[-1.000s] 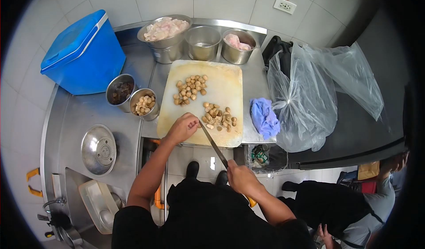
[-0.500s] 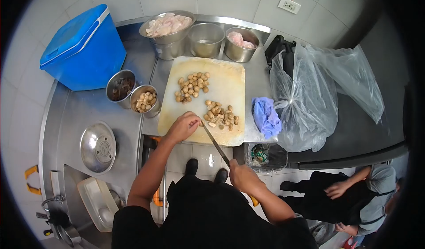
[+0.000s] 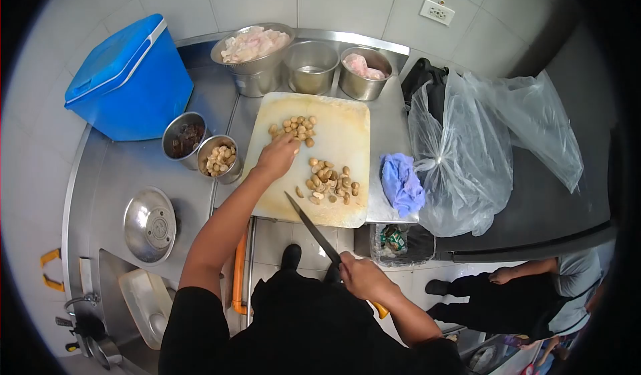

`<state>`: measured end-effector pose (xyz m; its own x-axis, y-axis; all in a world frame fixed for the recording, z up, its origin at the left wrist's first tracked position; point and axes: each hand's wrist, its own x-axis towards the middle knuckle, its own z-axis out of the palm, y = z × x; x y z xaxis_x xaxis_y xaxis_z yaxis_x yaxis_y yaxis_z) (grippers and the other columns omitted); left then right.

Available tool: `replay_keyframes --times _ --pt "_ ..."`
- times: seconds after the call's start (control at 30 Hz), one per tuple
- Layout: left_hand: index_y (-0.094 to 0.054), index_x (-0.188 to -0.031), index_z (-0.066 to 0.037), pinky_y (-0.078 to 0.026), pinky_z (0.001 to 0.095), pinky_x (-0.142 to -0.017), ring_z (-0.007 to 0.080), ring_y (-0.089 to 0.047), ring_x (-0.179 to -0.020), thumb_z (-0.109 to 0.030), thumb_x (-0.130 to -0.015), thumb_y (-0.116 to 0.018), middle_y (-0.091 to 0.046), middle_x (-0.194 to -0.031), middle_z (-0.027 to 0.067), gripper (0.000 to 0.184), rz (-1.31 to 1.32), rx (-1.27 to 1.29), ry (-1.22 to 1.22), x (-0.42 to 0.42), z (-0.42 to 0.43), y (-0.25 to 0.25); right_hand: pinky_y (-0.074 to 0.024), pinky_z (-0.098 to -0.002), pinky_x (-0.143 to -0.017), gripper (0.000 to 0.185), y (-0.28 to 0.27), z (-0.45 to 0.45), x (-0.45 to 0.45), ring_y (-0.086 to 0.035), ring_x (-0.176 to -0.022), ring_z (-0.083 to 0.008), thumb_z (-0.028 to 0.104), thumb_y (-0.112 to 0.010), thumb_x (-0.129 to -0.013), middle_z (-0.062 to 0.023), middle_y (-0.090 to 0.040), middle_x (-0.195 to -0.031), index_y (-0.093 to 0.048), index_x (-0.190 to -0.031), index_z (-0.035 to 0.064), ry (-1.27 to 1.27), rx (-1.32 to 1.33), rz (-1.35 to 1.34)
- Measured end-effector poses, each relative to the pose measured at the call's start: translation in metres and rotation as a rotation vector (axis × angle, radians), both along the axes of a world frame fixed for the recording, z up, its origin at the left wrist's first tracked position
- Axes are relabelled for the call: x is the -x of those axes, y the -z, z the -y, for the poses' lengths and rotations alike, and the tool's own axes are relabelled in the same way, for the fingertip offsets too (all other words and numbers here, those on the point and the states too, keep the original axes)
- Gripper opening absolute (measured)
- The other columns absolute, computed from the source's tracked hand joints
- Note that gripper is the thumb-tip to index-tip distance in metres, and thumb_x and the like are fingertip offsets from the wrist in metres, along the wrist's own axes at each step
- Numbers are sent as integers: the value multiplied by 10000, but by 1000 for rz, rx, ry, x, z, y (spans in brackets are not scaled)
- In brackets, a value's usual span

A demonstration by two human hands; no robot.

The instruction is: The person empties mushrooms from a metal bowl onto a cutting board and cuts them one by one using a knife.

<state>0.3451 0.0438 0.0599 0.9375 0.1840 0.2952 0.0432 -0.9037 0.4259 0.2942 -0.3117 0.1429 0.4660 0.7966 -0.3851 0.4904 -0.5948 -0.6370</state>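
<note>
My left hand [image 3: 279, 156] reaches over the white cutting board [image 3: 267, 198], fingers curled together at the near edge of a pile of small whole mushrooms [image 3: 300, 123]. Whatever lies under those fingertips is hidden. My right hand [image 3: 364, 276] grips a long knife [image 3: 312, 227] by its handle, low in front of the board. The blade points up and left, its tip over the board's near part. Cut mushrooms [image 3: 330, 183] lie in a second heap to the right. Left of the board stands a metal pot of mushrooms [image 3: 219, 160].
Beside that pot is another with dark pieces [image 3: 185, 139]. A blue cooler [image 3: 133, 85] stands back left. Pots and a colander of pale meat [image 3: 255, 43] line the back. A purple cloth [image 3: 402, 185] and plastic bags [image 3: 461, 168] lie right. A co-worker [image 3: 514, 288] stands lower right.
My left hand has moved away from the knife tip, up to the whole-mushroom pile. The knife has dropped back toward me and left. A mushroom piece now lies left of the cut heap.
</note>
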Motion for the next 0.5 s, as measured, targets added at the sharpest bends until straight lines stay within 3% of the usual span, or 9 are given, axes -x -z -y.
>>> replay_keyframes --times 0.2,0.27,0.37,0.5 --pt "-638 -1042 -35 -528 486 -888 365 -635 -1062 17 -829 -584 -617 -1109 172 226 -254 -187 -25 -20 4 6 -507 -601 -751 201 12 2 -3 -645 -765 -526 153 -514 -966 -309 -660 -768 -519 -1058 -26 54 50 35" --pt "-609 -997 -45 -512 484 -899 365 -613 -1096 -52 -873 -561 -616 -1116 168 133 -286 -144 -2 -18 5 2 -505 -603 -751 205 18 5 -10 -646 -772 -526 152 -507 -967 -315 -659 -775 -518 -1052 -35 104 40 65" --pt "-617 -1054 -2 -531 482 -879 380 -639 -1034 45 -823 -547 -617 -1112 200 246 -241 -130 48 -17 7 5 -500 -607 -758 207 13 5 -16 -645 -784 -529 155 -500 -972 -322 -657 -781 -518 -1053 -35 110 28 12" --pt "-600 -1029 -4 -518 482 -853 387 -633 -1009 29 -816 -579 -627 -1056 194 217 -169 -108 33 -6 14 1 -494 -610 -770 209 14 5 -19 -641 -790 -532 161 -494 -977 -325 -655 -783 -518 -1054 -32 99 25 10"
